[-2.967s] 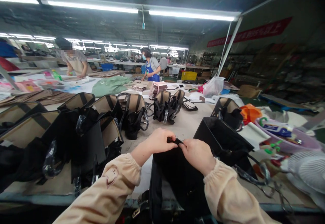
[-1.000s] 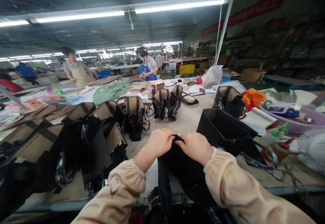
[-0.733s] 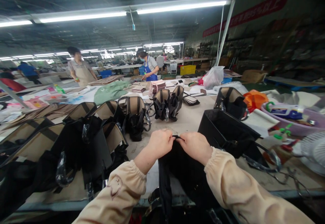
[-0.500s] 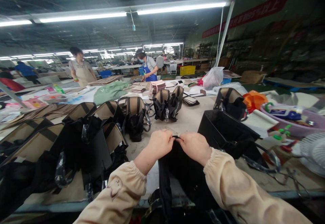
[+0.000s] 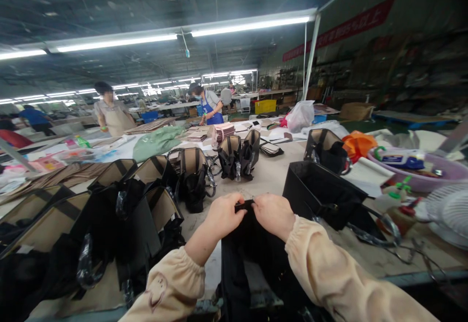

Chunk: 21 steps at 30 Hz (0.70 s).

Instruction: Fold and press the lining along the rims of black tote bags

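Observation:
A black handbag (image 5: pixel 256 258) stands at the table's front edge, between my forearms. My left hand (image 5: pixel 224 215) pinches the far top edge of this bag, thumb and fingers closed on it. Close beside it, my right hand (image 5: pixel 273 215) grips the same edge a little to the right. The black rim shows in the small gap between the hands. The bag's lower part is dark and runs out of view at the bottom. Just right of my right hand is another open black bag (image 5: pixel 321 190) with a plastic-wrapped handle.
Unfinished black bags with beige insides (image 5: pixel 69 215) crowd the left. Two small ones (image 5: pixel 239 156) stand ahead. On the right are a purple basin (image 5: pixel 435 178), a white fan (image 5: pixel 448 210) and a green-topped bottle (image 5: pixel 397 195). Two people work across the table.
My left hand has shifted slightly left along the bag's edge, opening a small gap between the hands. The camera view has tilted and turned a little.

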### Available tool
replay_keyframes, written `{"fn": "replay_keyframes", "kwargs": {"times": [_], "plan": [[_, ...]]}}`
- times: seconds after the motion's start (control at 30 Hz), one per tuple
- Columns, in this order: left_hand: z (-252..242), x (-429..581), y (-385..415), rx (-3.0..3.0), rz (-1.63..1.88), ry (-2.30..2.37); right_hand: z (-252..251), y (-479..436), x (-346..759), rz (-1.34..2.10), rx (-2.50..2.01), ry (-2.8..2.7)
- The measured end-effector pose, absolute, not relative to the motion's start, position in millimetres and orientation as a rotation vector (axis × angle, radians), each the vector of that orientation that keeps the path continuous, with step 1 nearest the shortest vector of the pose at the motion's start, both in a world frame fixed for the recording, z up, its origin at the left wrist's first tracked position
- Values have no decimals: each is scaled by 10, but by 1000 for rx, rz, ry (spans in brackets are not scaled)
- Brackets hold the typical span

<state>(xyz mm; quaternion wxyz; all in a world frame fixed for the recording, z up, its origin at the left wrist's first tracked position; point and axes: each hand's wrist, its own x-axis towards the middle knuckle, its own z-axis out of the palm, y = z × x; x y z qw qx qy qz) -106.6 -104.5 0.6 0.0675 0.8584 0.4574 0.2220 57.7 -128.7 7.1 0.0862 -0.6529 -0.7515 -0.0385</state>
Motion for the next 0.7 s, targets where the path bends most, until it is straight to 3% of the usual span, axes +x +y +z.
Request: {"fn": "replay_keyframes", "kwargs": {"times": [0.7], "plan": [[27, -1085, -1106, 2680, 727, 1413, 108, -1330, 537, 27, -1920, -2172]]}}
